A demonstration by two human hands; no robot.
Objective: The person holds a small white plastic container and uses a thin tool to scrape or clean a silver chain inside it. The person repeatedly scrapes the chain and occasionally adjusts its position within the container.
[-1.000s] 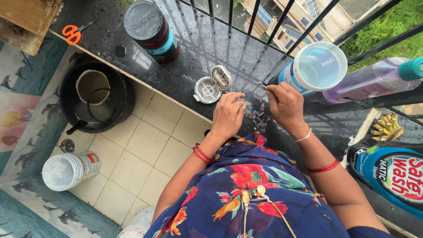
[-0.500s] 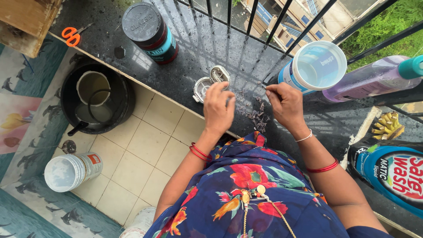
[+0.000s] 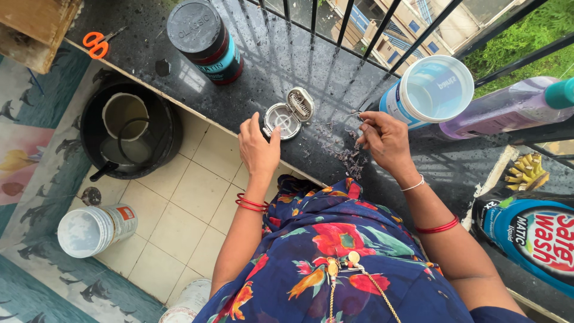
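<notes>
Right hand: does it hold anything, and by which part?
The right hand pinches a thin needle-like thing by its near end; what it is cannot be told. The left hand only touches the small open tin.

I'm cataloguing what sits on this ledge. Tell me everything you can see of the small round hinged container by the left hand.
The small round container looks like silvery metal. It lies open on the dark speckled ledge: a shallow round base with a pale ring inside, and a hinged lid folded back toward the railing, ribbed within. The left hand touches the base's near rim.
</notes>
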